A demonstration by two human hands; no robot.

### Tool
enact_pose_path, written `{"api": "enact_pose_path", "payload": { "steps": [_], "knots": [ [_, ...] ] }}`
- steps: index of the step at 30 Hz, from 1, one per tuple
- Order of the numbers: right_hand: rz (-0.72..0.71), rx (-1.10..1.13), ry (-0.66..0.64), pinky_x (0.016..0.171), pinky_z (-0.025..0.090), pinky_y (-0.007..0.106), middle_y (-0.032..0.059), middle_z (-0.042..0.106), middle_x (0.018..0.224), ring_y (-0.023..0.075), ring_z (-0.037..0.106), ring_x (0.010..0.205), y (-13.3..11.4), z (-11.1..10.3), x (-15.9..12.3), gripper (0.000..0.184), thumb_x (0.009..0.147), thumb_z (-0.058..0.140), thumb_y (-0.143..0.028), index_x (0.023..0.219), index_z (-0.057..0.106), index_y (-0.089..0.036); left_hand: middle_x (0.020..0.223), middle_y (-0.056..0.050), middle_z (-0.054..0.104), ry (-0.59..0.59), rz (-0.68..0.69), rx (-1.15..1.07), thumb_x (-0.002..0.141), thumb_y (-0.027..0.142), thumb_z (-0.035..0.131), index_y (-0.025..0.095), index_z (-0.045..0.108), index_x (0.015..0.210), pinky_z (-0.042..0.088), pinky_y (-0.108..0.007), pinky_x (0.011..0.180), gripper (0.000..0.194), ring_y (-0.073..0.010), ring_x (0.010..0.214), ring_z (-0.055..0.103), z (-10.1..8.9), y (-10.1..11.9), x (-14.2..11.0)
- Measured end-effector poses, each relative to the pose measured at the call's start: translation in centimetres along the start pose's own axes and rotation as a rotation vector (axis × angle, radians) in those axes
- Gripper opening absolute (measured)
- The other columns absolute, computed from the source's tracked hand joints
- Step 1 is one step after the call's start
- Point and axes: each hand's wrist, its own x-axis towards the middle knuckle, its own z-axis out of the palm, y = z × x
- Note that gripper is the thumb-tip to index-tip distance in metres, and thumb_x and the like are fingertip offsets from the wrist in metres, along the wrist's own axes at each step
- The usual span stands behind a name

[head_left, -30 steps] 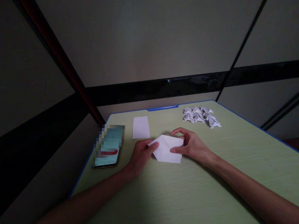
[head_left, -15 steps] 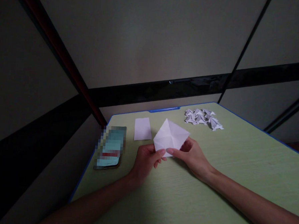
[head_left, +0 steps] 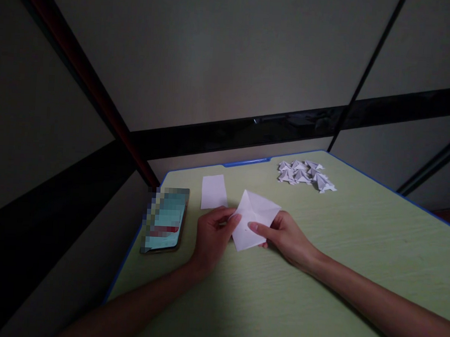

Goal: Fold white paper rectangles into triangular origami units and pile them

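A creased sheet of white paper [head_left: 255,210] is held just above the table, between both hands. Its upper corner points away from me and a lower corner points toward me. My left hand [head_left: 214,236] pinches the left edge, thumb on top and fingers partly behind. On the right side, my right hand [head_left: 289,235] grips the paper with its thumb lying flat across the face; most of its fingers are hidden underneath. Just beyond my left hand lies a flat white sheet of paper [head_left: 214,190].
A phone [head_left: 167,221] with a lit, partly pixelated screen lies at the table's left. Several folded white paper figures [head_left: 302,173] are grouped at the back right. The light green table [head_left: 357,236] has a blue edge; panelled doors [head_left: 234,63] stand behind it.
The paper has turned in my hands and sits slightly lower, a corner now pointing toward me. My left hand has moved a little left and up along its edge.
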Motion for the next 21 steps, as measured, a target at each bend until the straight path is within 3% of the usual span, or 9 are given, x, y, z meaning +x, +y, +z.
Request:
{"api": "enact_pose_path", "payload": {
  "steps": [7,16,21],
  "knots": [
    [-0.001,0.181,0.004,0.035,0.031,0.018,-0.0017,0.051,0.044,0.0048,0.043,0.036,0.45,0.04,0.13,0.025,0.067,0.059,-0.032,0.056,0.055,-0.010,0.065,-0.001,0.053,-0.051,0.175,0.086,0.069,0.020,0.056,0.015,0.065,0.066,0.038,-0.014,0.041,0.012,-0.0080,0.058,0.049,0.05,0.24,-0.39],
    [-0.038,0.166,0.116,0.050,0.037,0.023,0.0029,0.060,0.059,0.0101,0.050,0.052,0.42,-0.29,0.07,0.019,0.061,0.064,-0.027,0.064,0.061,-0.008,0.061,0.002,0.046,-0.120,0.030,-0.057,0.066,0.020,0.058,0.012,0.061,0.057,0.038,-0.012,0.030,0.012,-0.0042,0.045,0.046,0.34,0.43,-0.56],
    [-0.016,0.213,0.126,0.052,0.038,0.025,0.0043,0.060,0.058,0.0121,0.052,0.054,0.18,-0.07,-0.01,0.020,0.059,0.065,-0.026,0.063,0.061,-0.008,0.061,0.002,0.047,-0.085,-0.016,-0.096,0.063,0.018,0.060,0.012,0.060,0.055,0.039,-0.013,0.032,0.010,-0.0048,0.046,0.047,0.34,0.61,-0.43]
  ]
}}
